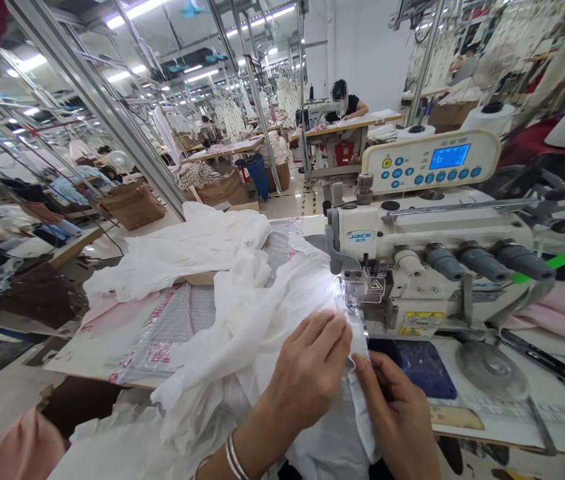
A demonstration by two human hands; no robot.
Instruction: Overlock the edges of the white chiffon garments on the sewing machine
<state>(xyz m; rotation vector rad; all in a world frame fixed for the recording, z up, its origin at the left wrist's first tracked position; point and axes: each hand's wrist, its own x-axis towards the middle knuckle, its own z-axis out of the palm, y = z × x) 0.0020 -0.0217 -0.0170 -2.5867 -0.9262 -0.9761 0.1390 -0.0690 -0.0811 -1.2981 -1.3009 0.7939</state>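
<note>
Where white fabric meets the lit stitching area, sewing machine reads JACK. Left hand lies on fabric, fingers pressed together, can't tell if gripping; right hand pinches fabric edge. Clear guard bears warning triangle.

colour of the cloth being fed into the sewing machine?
White; the cloth shows no visible print, best seen in the head view.

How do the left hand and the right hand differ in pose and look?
The left hand lies back up on the white cloth; the right hand pinches its edge.
The left hand is nearer to the sewing machine's needle area than the right hand.
Bracelets show with the left hand, none with the right hand.
Both touch the white cloth.
</note>
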